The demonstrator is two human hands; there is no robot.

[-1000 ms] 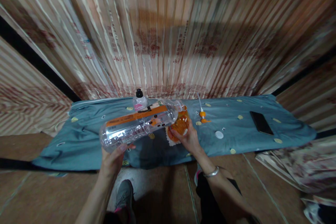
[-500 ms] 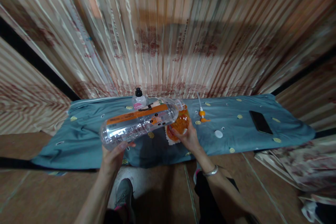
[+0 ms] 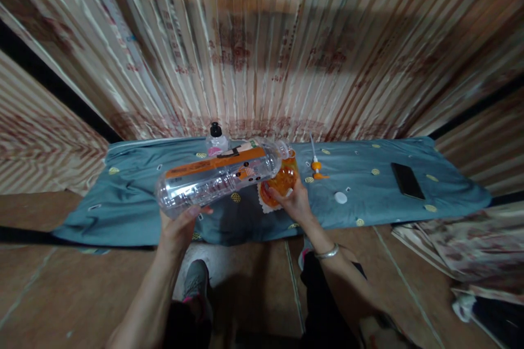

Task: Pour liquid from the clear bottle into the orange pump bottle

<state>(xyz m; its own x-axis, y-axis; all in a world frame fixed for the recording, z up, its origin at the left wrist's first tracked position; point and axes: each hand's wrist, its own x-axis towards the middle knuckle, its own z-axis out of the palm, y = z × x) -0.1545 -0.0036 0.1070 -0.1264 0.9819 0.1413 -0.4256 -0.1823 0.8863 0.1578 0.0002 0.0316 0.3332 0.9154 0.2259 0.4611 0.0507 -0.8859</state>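
Note:
A large clear plastic bottle [image 3: 216,177] with an orange label lies tilted in my left hand [image 3: 180,226], which grips it near its base. Its mouth points right, at the top of an orange bottle [image 3: 283,174]. Around the orange bottle's side my right hand [image 3: 295,202] is closed. That bottle stands on a small scalloped white cloth [image 3: 268,206]. Whether the two mouths touch, I cannot tell. To the right lies an orange pump dispenser head [image 3: 316,169] with a thin tube, and a white cap [image 3: 340,197].
Behind the clear bottle stands a small bottle [image 3: 216,140] with a black top. A black phone [image 3: 408,180] lies on the right of the teal cloth-covered surface [image 3: 131,202]. A striped curtain [image 3: 254,54] hangs behind; black poles run at both sides.
The whole scene sits slightly higher in the picture as the camera view has tilted. Both hands keep their holds, and the bottles stay nearly the same relative to each other.

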